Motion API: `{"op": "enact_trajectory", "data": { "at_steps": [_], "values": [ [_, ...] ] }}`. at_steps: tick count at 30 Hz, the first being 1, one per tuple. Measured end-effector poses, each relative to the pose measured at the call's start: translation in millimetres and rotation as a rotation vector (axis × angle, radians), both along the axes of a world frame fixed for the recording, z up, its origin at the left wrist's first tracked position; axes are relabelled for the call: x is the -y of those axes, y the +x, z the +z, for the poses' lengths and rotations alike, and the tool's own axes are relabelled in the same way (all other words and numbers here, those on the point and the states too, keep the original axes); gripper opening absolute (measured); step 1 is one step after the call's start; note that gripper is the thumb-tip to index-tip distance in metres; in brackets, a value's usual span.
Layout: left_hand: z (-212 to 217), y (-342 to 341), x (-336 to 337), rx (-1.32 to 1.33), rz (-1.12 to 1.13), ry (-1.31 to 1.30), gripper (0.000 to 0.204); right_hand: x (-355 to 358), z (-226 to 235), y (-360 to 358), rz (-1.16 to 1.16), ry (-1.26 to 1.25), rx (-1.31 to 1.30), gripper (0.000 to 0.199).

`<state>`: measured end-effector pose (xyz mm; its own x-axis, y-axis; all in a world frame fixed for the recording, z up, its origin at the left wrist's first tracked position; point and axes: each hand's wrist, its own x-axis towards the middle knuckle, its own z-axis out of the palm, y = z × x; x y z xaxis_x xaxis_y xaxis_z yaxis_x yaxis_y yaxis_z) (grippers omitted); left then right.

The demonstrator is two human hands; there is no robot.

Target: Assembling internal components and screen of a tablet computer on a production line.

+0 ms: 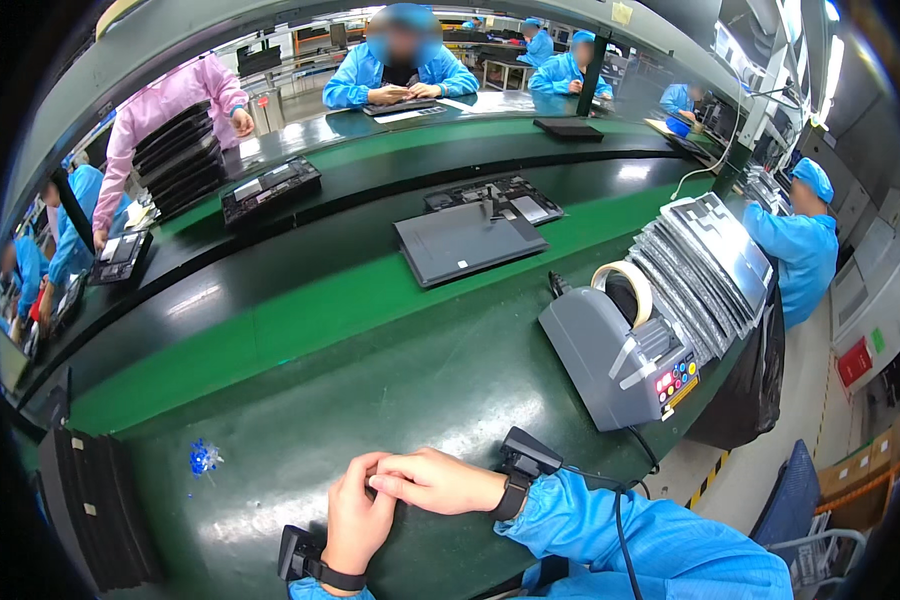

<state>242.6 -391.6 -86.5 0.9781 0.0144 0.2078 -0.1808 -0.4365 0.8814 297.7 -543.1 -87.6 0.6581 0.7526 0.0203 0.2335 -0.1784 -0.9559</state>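
Just above the near edge of the bench, my left hand and my right hand are clasped together. The right hand lies over the curled fingers of the left, its thumb across them. Both hands are closed, and whatever may be between them is hidden. A small heap of blue and clear bits lies to the left of the hands. A grey tape dispenser with a tape roll stands to their right.
A grey laptop cover and an opened laptop base sit on the green conveyor. Silvery padded sheets are stacked at right, black trays at near left. Several co-workers in blue, and one person in pink, are around the line.
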Motion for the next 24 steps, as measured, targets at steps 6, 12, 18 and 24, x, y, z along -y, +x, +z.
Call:
{"op": "enact_trajectory", "data": {
  "at_steps": [6,12,18,24],
  "values": [
    [-5,0,-1,0.025,0.022,0.006,0.021,-4,-11,-1,-0.028,0.09,0.061,0.027],
    [3,-1,1,-0.085,0.012,-0.091,0.028,-3,2,-3,-0.129,0.095,-0.041,0.029],
    [-5,-1,-2,0.013,-0.061,-0.072,0.028,1,8,1,-0.012,-0.02,0.014,0.04],
    [-1,-1,-2,-0.054,-0.081,-0.123,0.026,0,3,-1,-0.026,0.073,0.1,0.041]
  ]
}}
